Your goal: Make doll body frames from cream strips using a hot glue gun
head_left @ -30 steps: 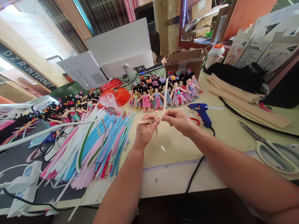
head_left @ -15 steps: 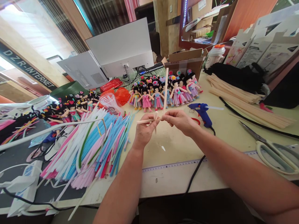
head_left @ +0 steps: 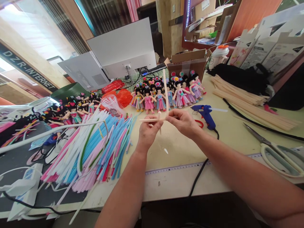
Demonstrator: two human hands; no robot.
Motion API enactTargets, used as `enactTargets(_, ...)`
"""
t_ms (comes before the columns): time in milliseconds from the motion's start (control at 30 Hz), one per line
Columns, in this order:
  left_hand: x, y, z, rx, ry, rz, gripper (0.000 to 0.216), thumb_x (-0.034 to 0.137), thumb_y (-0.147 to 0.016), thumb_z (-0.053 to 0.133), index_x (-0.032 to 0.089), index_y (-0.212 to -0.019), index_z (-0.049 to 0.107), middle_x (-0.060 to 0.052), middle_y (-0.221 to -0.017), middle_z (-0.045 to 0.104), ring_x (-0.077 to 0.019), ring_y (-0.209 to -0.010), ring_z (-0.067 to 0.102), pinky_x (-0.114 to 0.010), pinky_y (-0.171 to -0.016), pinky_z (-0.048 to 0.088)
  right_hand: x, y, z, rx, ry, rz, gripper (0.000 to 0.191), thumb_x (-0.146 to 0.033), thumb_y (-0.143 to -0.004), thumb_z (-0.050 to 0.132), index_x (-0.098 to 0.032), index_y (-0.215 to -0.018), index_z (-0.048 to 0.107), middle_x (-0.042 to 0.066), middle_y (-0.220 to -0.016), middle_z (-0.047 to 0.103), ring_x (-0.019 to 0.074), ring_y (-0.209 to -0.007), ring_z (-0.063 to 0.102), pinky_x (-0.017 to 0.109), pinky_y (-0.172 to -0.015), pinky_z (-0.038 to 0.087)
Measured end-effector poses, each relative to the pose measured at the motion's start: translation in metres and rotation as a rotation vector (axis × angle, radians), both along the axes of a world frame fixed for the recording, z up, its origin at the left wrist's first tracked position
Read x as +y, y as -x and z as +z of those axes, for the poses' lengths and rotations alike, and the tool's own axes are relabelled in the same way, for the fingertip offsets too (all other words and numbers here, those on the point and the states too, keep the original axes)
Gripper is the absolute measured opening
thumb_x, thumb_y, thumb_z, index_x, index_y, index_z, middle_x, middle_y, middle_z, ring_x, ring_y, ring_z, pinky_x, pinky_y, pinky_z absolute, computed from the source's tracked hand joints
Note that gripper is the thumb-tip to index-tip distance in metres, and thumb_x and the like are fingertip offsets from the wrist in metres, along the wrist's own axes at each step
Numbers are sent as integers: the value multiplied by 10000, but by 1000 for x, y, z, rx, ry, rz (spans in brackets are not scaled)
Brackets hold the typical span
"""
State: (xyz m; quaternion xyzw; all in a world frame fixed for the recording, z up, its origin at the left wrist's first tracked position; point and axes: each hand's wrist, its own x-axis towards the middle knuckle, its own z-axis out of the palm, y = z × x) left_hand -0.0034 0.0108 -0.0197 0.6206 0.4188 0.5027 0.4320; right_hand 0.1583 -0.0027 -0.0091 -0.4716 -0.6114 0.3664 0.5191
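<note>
Over the middle of the table I hold beige pipe cleaners [head_left: 165,91], bent and crossed between my fingertips. One length stands upright, another points left, and a short end hangs below. My left hand [head_left: 148,133] is closed, its thumb and fingers pinching the crossing. With thumb and forefinger, my right hand [head_left: 182,123] grips the bend at the foot of the upright length. Whether it is one stem or more at the crossing, I cannot tell. Behind my hands stand several small dolls [head_left: 147,99] in coloured dresses.
Coloured pipe cleaners [head_left: 95,142] are heaped on the left. A blue glue gun [head_left: 207,115] lies right of my hands, scissors [head_left: 273,147] farther right. Beige stems [head_left: 256,107] lie behind the scissors. A ruler strip [head_left: 175,167] runs along the front; a monitor [head_left: 123,47] stands behind.
The upright length has tilted slightly left, and the left-pointing length is more level. My hands have shifted only a little, still holding the pipe cleaners.
</note>
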Motion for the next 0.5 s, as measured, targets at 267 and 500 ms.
enactTargets(267,-1,1,1,-48,142,67,578,738,-751,464,178,-680,588,-43,-731,625,-161,-729,567,-300,-690,413,-4,1,0,-248,-361,-157,165,-231,-834,544,-190,-677,517,-1,-674,503,119,-626,448,260,-595,343)
enactTargets(500,-2,1,8,-86,422,-5,495,655,-721,567,169,-665,646,-54,-739,672,-160,-728,593,-286,-667,391,-7,3,-2,-352,-411,-106,163,-228,-879,536,-191,-733,599,11,-717,525,131,-672,487,263,-632,366)
